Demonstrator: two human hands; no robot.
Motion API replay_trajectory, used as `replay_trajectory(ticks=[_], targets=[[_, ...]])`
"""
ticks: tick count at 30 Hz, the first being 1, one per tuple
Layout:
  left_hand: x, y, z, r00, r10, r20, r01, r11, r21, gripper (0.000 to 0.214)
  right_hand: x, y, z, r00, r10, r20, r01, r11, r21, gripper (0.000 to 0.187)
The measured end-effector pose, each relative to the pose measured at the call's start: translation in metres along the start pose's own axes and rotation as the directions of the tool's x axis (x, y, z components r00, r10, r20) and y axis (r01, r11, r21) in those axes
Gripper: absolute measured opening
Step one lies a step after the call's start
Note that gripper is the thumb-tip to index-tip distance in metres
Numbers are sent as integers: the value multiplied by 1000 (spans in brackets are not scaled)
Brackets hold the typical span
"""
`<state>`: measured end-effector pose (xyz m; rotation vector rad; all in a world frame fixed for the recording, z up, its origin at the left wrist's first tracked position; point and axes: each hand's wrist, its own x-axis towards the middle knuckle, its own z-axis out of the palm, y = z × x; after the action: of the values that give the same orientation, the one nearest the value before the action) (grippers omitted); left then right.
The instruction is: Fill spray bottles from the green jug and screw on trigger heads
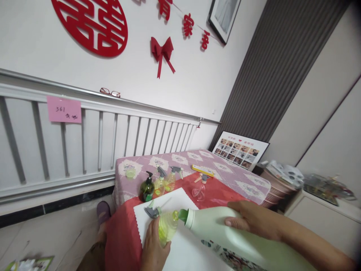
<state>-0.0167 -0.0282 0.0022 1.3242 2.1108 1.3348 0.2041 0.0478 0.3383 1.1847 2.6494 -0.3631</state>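
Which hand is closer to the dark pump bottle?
Left. The left hand, holding the small bottle, is on the near side of the dark pump bottle. The right hand, on the big jug, is farther away, off to its right.

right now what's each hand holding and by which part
Left hand: uncapped spray bottle, around its body. Right hand: pale green jug, along its upper side.

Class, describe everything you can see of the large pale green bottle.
The large bottle looks like smooth, pale green plastic, with a darker green spout and a printed label. Held by the right hand, it is tipped sideways, spout close to the small bottle; whether they touch is unclear. Its base is out of view.
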Motion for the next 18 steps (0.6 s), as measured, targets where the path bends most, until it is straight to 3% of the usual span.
replay_trajectory(ticks=[18], targets=[[-3, 1, -1, 999, 13, -32, -12, 1000, 4, 77, 8, 0, -11, 999, -36, 29, 37, 998, -56, 51]])
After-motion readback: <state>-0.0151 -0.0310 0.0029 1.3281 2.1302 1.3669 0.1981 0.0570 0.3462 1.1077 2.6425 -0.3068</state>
